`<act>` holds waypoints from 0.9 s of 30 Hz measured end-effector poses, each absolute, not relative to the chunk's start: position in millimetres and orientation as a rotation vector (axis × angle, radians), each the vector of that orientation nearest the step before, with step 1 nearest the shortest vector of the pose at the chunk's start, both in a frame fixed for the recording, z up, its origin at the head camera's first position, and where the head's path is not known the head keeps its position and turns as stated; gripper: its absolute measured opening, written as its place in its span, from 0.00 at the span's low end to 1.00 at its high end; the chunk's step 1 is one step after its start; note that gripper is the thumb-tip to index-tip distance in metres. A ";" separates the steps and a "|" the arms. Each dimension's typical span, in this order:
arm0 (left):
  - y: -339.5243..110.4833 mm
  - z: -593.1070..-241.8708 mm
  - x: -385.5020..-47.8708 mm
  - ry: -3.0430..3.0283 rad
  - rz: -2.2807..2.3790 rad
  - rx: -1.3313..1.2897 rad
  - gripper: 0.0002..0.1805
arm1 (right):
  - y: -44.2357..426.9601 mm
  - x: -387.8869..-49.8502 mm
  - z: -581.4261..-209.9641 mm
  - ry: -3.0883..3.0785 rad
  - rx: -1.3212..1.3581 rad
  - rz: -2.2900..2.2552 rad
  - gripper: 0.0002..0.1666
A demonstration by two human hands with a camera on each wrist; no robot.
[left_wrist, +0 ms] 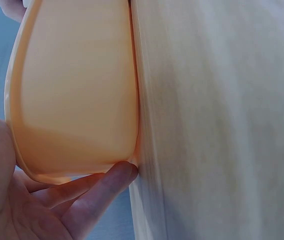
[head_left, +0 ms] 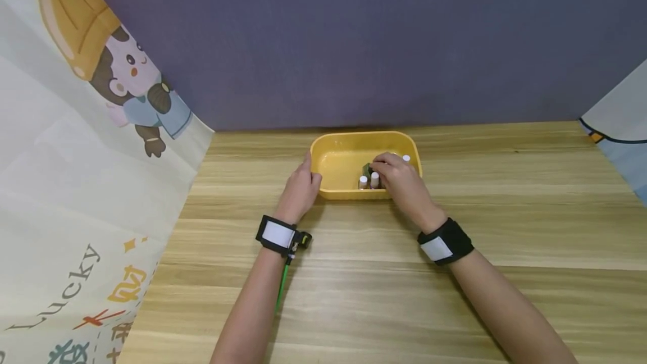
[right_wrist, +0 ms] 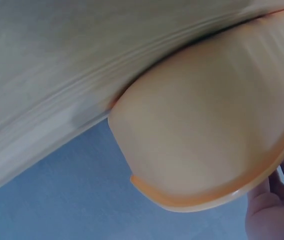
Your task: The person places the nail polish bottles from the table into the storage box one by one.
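A yellow plastic basin (head_left: 333, 164) stands on the table. My left hand (head_left: 299, 189) grips its left end, with the thumb at the rim; in the left wrist view, the fingers (left_wrist: 102, 192) lie along the outer wall. My right hand (head_left: 401, 187) reaches over the near rim into the right half. Its fingertips pinch a small dark green object (head_left: 367, 170), whose kind is unclear. Close by, a small white-capped bottle (head_left: 363, 182) and a second white-capped bottle (head_left: 374, 180) stand upright near the front wall. Another white cap (head_left: 406, 158) shows by the right wall. The right hand hides part of the contents.
The wooden table (head_left: 354, 285) extends on both sides and in front of the basin. Behind it rises a dark blue-grey panel (head_left: 354, 44). A printed cloth (head_left: 65, 173) hangs along the left. A green strap (head_left: 282, 288) trails from the left wristband.
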State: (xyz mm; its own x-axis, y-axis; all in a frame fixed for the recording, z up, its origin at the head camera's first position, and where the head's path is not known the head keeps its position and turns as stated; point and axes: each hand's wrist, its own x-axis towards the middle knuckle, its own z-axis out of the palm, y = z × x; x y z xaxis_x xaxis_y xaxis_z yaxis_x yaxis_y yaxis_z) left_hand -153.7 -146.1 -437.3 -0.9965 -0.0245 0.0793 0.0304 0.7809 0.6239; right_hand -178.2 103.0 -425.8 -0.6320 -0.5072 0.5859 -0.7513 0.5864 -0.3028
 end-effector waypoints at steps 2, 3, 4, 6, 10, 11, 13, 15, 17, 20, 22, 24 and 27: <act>-145.8 -436.9 -153.5 -2.886 -1.012 -0.008 0.35 | 103.2 -178.1 -426.4 -2.377 1.012 0.737 0.11; -145.6 -436.7 -153.2 -2.886 -1.011 -0.010 0.35 | 103.2 -177.9 -426.5 -2.376 1.016 0.732 0.12; -145.4 -436.8 -152.8 -2.886 -1.014 -0.012 0.35 | 103.3 -177.8 -427.0 -2.375 1.021 0.731 0.12; -145.2 -437.1 -152.2 -2.884 -1.013 -0.011 0.35 | 103.0 -177.8 -427.4 -2.371 1.026 0.719 0.13; -145.4 -439.0 -151.3 -2.882 -1.016 0.002 0.35 | 102.4 -178.0 -428.9 -2.370 1.024 0.710 0.13; -145.5 -439.5 -151.4 -2.882 -1.015 0.006 0.35 | 102.2 -178.0 -428.9 -2.372 1.022 0.707 0.13; -145.6 -439.9 -151.5 -2.882 -1.014 0.006 0.35 | 102.0 -178.3 -429.2 -2.379 1.022 0.709 0.13; -145.6 -439.7 -151.5 -2.881 -1.018 0.003 0.35 | 101.8 -178.4 -429.0 -2.386 1.026 0.708 0.13; -145.7 -439.1 -151.8 -2.875 -1.017 -0.001 0.35 | 101.5 -178.3 -428.5 -2.390 1.036 0.699 0.14; -145.7 -438.4 -152.5 -2.866 -1.021 -0.001 0.35 | 101.2 -178.1 -427.9 -2.398 1.039 0.680 0.14; -145.6 -438.2 -153.1 -2.864 -1.022 -0.001 0.35 | 101.0 -177.8 -427.6 -2.407 1.037 0.670 0.15; -145.3 -437.6 -153.3 -2.865 -1.022 0.003 0.35 | 101.1 -177.5 -426.7 -2.418 1.031 0.669 0.14; -145.0 -436.7 -153.4 -2.872 -1.014 0.003 0.35 | 101.5 -177.6 -426.0 -2.432 1.027 0.673 0.14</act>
